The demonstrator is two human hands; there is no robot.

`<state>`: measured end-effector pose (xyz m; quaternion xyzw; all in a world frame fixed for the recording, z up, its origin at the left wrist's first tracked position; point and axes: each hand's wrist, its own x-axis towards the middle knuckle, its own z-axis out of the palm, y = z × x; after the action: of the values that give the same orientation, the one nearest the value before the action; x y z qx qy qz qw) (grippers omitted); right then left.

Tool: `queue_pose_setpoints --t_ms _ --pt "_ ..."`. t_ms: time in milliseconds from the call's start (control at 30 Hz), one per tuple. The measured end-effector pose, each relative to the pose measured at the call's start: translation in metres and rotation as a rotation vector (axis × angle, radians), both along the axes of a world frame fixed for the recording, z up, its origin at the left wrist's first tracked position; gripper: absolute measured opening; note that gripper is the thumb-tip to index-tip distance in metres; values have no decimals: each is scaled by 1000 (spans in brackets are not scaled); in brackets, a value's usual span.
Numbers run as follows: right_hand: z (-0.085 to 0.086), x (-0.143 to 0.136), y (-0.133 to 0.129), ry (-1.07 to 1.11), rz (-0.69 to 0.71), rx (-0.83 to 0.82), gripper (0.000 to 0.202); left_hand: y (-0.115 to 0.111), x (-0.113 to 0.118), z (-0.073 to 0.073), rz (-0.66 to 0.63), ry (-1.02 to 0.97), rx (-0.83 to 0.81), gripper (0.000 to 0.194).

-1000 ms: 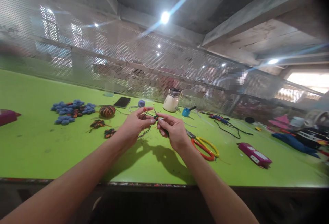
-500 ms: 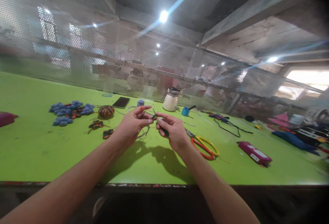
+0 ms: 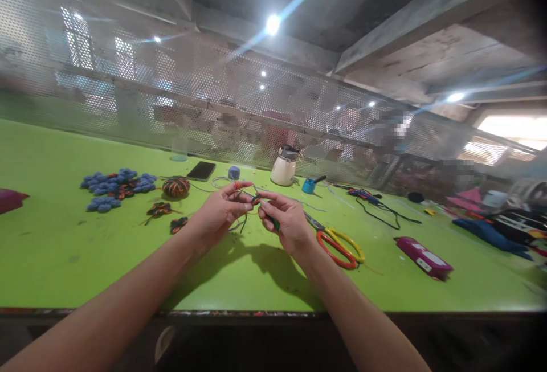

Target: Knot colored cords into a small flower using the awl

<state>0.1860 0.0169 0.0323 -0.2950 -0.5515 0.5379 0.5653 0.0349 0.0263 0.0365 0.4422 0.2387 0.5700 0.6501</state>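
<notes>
Above the middle of the table, my left hand (image 3: 220, 211) pinches a small piece of dark multicoloured crochet work (image 3: 255, 200), with orange yarn wrapped round its raised index finger. My right hand (image 3: 287, 221) is closed round a crochet hook (image 3: 276, 224); its green handle shows below the fingers and its thin tip meets the work. Loose yarn ends hang beneath the hands. On the left lie an orange-and-dark yarn ball (image 3: 175, 187), two small crocheted pieces (image 3: 159, 209) and a cluster of blue crocheted flowers (image 3: 122, 181). Scissors (image 3: 342, 246) with red and yellow handles rest beside my right wrist.
Behind the hands stand a cream jug (image 3: 284, 168), a blue pot (image 3: 308, 185), a phone (image 3: 201, 171) and a blue yarn ball (image 3: 233, 172). A magenta box (image 3: 424, 258) and dark cords (image 3: 380, 212) lie rightward. A perforated screen (image 3: 239, 110) borders the green table (image 3: 85, 269).
Both hands stay in nearly the same place, with the fingers and the crochet work shifted slightly. The view has tilted a little. The things on the table have not moved.
</notes>
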Motion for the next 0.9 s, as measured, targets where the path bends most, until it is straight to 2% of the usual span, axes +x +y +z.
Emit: queue_pose_setpoints --t_ms 267,500,667,900 --pt "-3 1 1 -35 -12 -19 29 -1 3 -1 48 58 -19 74" --pt "-3 2 2 -66 -25 4 34 1 3 -6 134 243 76 57" --pt "-2 2 1 -45 -23 -12 35 0 4 -4 189 196 127 49" --pt "-2 0 -1 -26 -28 -6 30 -2 0 0 184 228 130 75"
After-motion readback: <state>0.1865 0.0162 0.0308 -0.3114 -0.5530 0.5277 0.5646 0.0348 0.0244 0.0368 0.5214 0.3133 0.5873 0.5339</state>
